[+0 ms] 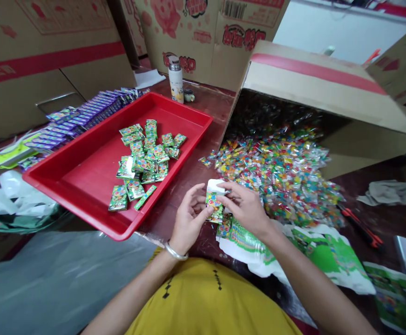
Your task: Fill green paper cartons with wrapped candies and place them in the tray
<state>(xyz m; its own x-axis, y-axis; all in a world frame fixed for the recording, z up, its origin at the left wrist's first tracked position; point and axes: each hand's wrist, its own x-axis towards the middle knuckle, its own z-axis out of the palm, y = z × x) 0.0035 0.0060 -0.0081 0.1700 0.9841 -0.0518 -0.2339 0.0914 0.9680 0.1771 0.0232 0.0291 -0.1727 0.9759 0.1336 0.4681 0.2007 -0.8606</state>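
Between my hands a small green candy box (214,208) stands upright with its white top flap raised. My left hand (191,215) grips its left side between thumb and fingers. At the flap, my right hand (245,204) is closed with thumb and fingertips together; whether a candy packet is pinched there is hidden. Just below lies a spread row of flat green cartons (246,239) with white edges. A heap of small clear packets of coloured candy (287,181) spills out of a tipped cardboard box (314,88) to the right. Several filled-looking green boxes (138,163) lie in a red tray (84,204) at left.
Purple packs (84,116) stand in rows behind the tray. A white bottle (175,81) and a small cup (189,96) are at the back. Red-handled scissors or cutter (362,228) and a grey cloth (388,191) lie right. Large cartons (203,42) wall the back.
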